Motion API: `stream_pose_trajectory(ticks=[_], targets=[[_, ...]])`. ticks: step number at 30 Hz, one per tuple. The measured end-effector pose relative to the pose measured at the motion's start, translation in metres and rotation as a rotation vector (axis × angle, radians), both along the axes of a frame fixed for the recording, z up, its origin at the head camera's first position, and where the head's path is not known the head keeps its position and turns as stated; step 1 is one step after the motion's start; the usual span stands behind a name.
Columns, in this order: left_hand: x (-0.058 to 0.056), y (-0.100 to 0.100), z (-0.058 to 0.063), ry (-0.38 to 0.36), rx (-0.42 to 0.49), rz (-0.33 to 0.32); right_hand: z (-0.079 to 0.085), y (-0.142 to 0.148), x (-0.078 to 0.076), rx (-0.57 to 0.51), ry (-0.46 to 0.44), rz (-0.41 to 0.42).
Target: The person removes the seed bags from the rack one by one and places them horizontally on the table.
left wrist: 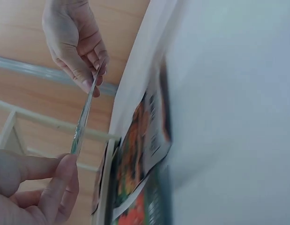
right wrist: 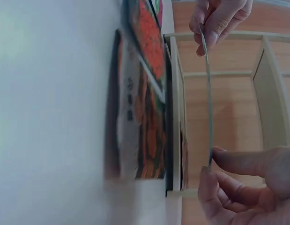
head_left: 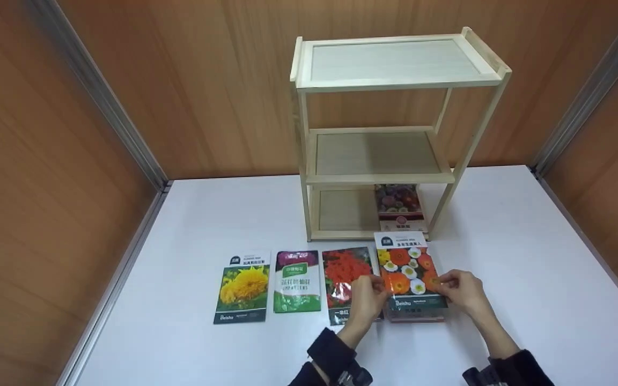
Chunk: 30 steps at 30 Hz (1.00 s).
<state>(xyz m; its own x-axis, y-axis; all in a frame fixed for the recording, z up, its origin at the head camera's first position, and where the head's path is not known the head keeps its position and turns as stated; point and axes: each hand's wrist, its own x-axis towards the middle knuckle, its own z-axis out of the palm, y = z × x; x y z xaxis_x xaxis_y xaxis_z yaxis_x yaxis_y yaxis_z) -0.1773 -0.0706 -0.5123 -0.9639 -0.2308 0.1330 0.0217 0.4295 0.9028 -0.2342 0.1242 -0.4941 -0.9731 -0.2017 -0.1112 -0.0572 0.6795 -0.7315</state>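
Glossy orange-and-white flower seed packet (head_left: pixel 409 268) is held clear of the white surface (head_left: pixel 518 268), near its front edge, above a second packet. Left hand (head_left: pixel 367 300) and right hand (head_left: pixel 462 292) pinch opposite edges, keeping it flat.

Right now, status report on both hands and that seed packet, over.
Left hand and right hand pinch the orange-and-white flower packet by its side edges, lifted off the table. Another packet lies beneath. Shelf stands behind.
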Motion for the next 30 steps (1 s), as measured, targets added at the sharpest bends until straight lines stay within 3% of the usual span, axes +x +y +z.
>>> stream_pose_trajectory(ticks=[5, 16, 30], targets=[[0.001, 0.022, -0.009, -0.046, -0.031, -0.021, -0.012, 0.024, 0.006, -0.003, -0.038, 0.000], [-0.002, 0.066, -0.024, -0.132, -0.011, -0.066, -0.024, 0.064, 0.014, 0.073, -0.168, -0.111], [-0.021, 0.107, -0.018, -0.126, -0.153, -0.046, -0.018, 0.102, 0.001, 0.147, -0.159, -0.158]])
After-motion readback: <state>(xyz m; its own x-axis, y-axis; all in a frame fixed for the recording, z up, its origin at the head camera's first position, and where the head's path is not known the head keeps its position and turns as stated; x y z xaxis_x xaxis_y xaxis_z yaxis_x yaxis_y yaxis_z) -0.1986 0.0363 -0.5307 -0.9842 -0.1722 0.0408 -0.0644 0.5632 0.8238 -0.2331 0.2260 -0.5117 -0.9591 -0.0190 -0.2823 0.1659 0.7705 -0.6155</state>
